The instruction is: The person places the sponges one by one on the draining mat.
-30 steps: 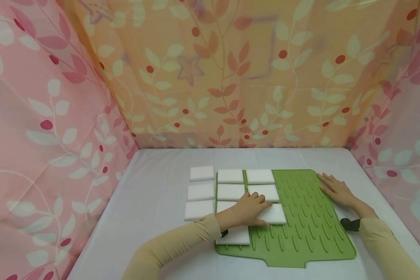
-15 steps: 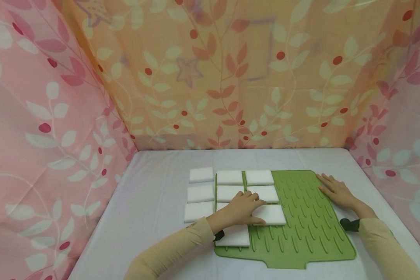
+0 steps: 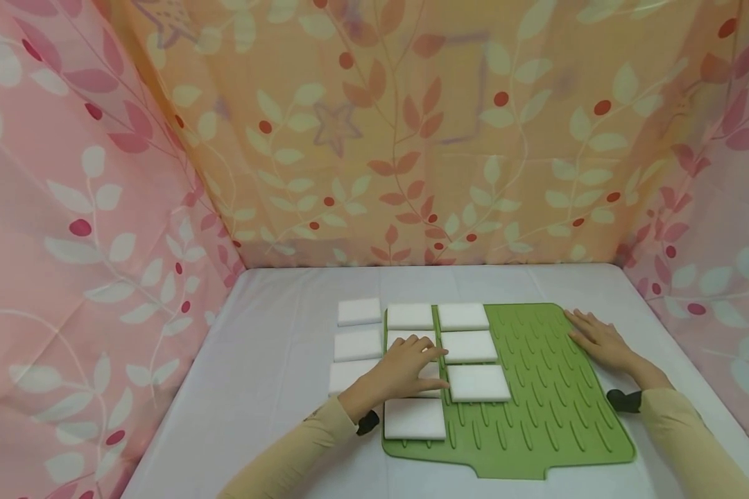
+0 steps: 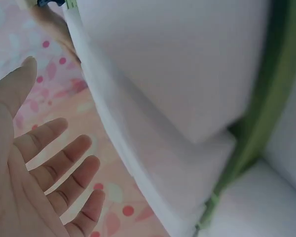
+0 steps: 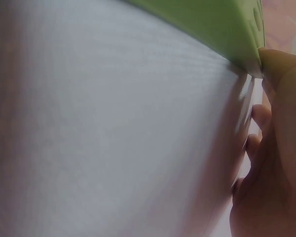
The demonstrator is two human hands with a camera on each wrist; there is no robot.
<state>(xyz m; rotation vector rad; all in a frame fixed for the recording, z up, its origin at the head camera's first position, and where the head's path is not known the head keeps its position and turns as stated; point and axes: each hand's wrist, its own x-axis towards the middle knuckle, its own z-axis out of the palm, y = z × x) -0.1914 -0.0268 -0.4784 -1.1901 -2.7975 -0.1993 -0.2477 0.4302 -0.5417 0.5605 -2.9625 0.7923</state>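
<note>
My left hand (image 3: pixel 402 371) is over the left column of white sponges on the green ridged mat (image 3: pixel 537 388), holding nothing. In the left wrist view its fingers (image 4: pixel 71 187) are spread and relaxed, apart from the sponges. Just right of it lies a flat white sponge (image 3: pixel 479 383), the nearest of three in the second column. Below the hand another sponge (image 3: pixel 415 418) lies alone in its row. Sponges under the hand are partly hidden. My right hand (image 3: pixel 604 343) rests at the mat's far right edge, its thumb (image 5: pixel 281 64) touching the rim.
Three white sponges, one of them the middle sponge (image 3: pixel 358 344), lie off the mat on the white tablecloth (image 3: pixel 274 374), along its left side. Behind the table hangs a patterned orange curtain (image 3: pixel 374 173); pink curtains (image 3: pixel 100 277) flank it. The mat's right part shows bare ridges.
My left hand has moved off the nearest sponge of the second column, leftward over the first column. That sponge now lies fully in sight. The right hand has stayed in place.
</note>
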